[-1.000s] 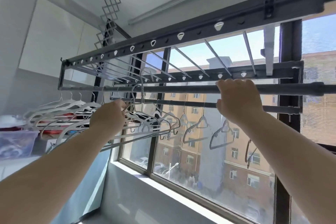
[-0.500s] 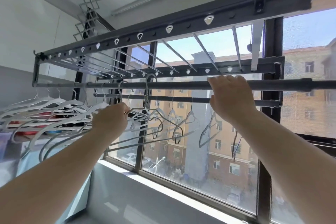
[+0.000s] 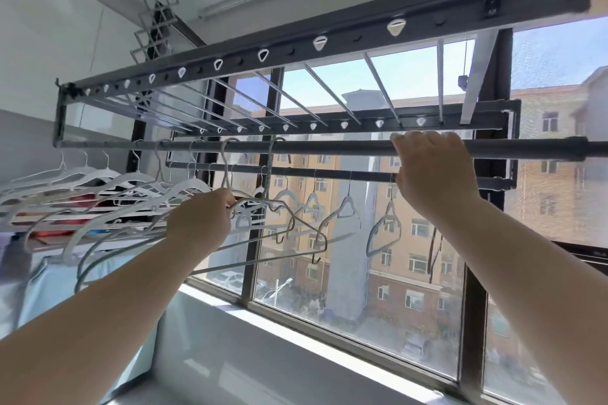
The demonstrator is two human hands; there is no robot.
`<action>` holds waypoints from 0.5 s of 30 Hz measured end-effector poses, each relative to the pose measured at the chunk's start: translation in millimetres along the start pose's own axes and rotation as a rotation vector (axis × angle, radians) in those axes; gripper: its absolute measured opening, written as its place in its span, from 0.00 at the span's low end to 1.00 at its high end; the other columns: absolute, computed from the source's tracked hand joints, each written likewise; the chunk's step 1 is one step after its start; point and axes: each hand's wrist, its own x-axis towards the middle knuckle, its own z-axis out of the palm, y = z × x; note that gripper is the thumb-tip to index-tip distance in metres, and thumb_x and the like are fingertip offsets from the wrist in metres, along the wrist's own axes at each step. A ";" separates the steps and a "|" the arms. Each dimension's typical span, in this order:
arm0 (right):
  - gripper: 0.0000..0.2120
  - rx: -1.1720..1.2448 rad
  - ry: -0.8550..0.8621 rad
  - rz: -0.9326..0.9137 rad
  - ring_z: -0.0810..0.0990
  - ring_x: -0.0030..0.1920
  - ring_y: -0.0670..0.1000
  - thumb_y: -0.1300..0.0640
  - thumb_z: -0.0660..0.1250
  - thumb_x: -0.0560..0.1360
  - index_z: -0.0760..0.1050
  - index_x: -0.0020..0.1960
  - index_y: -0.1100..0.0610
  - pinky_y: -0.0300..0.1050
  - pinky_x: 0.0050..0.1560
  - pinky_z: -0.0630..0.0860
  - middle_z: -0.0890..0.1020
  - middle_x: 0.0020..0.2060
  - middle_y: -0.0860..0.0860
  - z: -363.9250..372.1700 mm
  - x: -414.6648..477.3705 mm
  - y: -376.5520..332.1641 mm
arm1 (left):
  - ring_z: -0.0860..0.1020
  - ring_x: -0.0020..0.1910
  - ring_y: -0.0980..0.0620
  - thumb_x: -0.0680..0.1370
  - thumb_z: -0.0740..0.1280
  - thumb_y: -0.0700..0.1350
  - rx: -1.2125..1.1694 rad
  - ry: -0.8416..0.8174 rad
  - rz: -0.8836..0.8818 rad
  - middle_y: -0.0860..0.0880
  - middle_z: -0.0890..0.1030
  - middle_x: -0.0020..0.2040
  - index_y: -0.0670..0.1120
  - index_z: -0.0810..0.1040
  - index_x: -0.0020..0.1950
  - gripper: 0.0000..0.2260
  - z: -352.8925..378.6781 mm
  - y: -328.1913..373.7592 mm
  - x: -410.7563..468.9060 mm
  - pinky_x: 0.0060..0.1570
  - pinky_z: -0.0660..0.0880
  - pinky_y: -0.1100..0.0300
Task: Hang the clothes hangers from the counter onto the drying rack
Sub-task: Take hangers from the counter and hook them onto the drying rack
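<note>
Two hands, one drying rack, several lots of hangers. Single head view, looking up toward a window.

Drying rack (image 3: pixel 329 33): dark metal frame under the ceiling, spanning 9 to 3 o'clock across the upper half, with pale cross-slats between front and rear beams. Two round rails run parallel beneath it: near rail (image 3: pixel 296 146) and far rail (image 3: pixel 296 172), the far one lower in frame.

Right hand (image 3: pixel 434 174): at 3 o'clock of centre, back toward the camera, fingers curled over the near rail and gripping it.

Left hand (image 3: pixel 200 223): at 8 o'clock of centre, fingers closed round the necks of thin grey hangers (image 3: pixel 291 215). Their hooks rise at 1 o'clock of the hand and sit over the near rail. At least two hooks show; the full count cannot be told.

White hangers (image 3: pixel 115 184): dense overlapping bunch at 9 o'clock, hooks upward below the rack's left end, bodies fanned toward the left edge. Which rail bears them cannot be told.

Far-rail hangers (image 3: pixel 345 210): pale, spaced apart along the far rail, at 3 o'clock of the left hand.

Scissor lift (image 3: pixel 158 0): at 11 o'clock, joining rack to ceiling.

Window (image 3: pixel 362 306): dark-framed, behind the rack. Apartment blocks (image 3: pixel 411 240) outside; white sill (image 3: pixel 263 355) at 6 o'clock.
</note>
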 end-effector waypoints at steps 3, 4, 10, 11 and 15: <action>0.20 -0.013 -0.001 0.012 0.70 0.64 0.55 0.61 0.55 0.78 0.61 0.70 0.58 0.50 0.66 0.61 0.72 0.64 0.54 -1.8 0.5 -3.0 | 0.77 0.43 0.46 0.79 0.57 0.43 0.001 0.004 0.016 0.45 0.79 0.48 0.46 0.74 0.60 0.11 -1.9 0.3 -3.0 0.41 0.73 0.55; 0.20 -0.016 -0.002 0.018 0.70 0.64 0.55 0.61 0.54 0.78 0.60 0.70 0.58 0.50 0.67 0.61 0.72 0.64 0.54 -2.3 0.5 -4.2 | 0.76 0.42 0.47 0.79 0.57 0.43 0.001 0.006 0.024 0.45 0.78 0.47 0.46 0.74 0.60 0.11 -2.5 0.3 -3.8 0.40 0.72 0.56; 0.21 -0.006 0.004 0.030 0.68 0.66 0.56 0.62 0.54 0.78 0.60 0.71 0.58 0.51 0.68 0.59 0.71 0.65 0.55 -4.3 -0.2 -8.1 | 0.71 0.38 0.48 0.80 0.57 0.42 -0.029 0.022 0.051 0.49 0.72 0.40 0.45 0.75 0.60 0.12 -9.6 2.4 -10.7 0.39 0.67 0.58; 0.21 -0.009 -0.002 0.033 0.67 0.67 0.56 0.62 0.54 0.78 0.59 0.71 0.58 0.51 0.69 0.58 0.71 0.66 0.55 -4.7 -0.7 -7.9 | 0.72 0.39 0.48 0.80 0.57 0.42 -0.030 0.023 0.052 0.47 0.74 0.41 0.45 0.75 0.60 0.12 -11.0 2.3 -11.7 0.39 0.67 0.58; 0.22 -0.034 0.009 0.045 0.64 0.68 0.57 0.62 0.53 0.78 0.58 0.71 0.59 0.53 0.71 0.53 0.68 0.66 0.56 -1.7 -2.7 -7.7 | 0.74 0.43 0.48 0.80 0.57 0.46 -0.032 0.012 0.046 0.47 0.79 0.47 0.48 0.75 0.60 0.12 -16.9 -1.2 -12.4 0.40 0.67 0.60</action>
